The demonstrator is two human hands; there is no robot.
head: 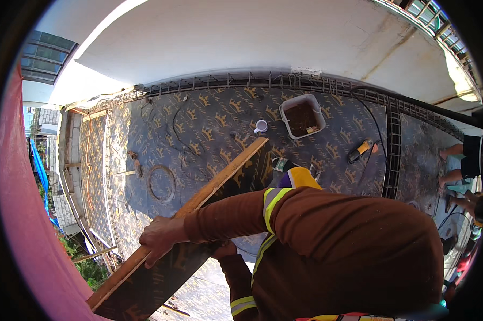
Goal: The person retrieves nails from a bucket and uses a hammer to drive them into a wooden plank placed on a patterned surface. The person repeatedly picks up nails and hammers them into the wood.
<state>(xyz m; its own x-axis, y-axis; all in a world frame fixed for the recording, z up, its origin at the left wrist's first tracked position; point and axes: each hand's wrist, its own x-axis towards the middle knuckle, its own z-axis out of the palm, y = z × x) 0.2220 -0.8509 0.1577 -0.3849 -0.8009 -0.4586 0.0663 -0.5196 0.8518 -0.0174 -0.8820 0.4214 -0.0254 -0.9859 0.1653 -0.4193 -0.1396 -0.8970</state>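
A long strip of dark film-faced plywood (171, 275) with a wooden batten (219, 176) along its edge lies diagonally before me. My right hand (161, 240) grips the batten, fingers curled over the timber. Farther back, my left hand (225, 249) is closed at the strip's opposite edge, partly hidden by my right sleeve. The strip's upper end reaches close to my shoe (282, 164), and its lower end runs to the pink sheet (28, 224) at the left. Both my arms are in brown sleeves with reflective bands.
Crown-printed plywood (209, 120) covers the floor. On it are a tub of brown material (302, 117), a white mug (260, 126), a yellow power tool (359, 151) and a wire coil (161, 183). Rebar cages (393, 148) border the panels. People's legs (452, 176) show at the right.
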